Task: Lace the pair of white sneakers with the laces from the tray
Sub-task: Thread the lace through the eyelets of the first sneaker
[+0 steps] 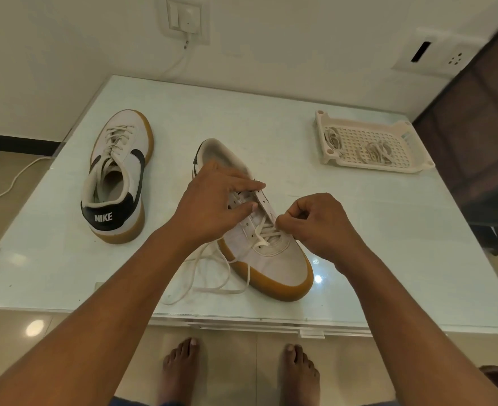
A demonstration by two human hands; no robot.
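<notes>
A white sneaker [274,259] with a gum sole lies in the middle of the table, toe toward me. A white lace [259,235] crosses its lowest eyelets, and loose ends trail onto the glass at the left. My left hand [209,206] rests on the shoe's eyelet flaps with straight fingers. My right hand [318,224] pinches the lace at the shoe's right eyelet row. A second white sneaker [119,177], laced, stands at the left with its heel toward me. The white tray [412,168] at the back right holds more laces [373,152].
The glass tabletop [388,259] ends just in front of my bare feet [236,373]. A white cable [13,180] runs down from a wall socket [187,20] at the back left. A dark chair [482,142] stands at the right.
</notes>
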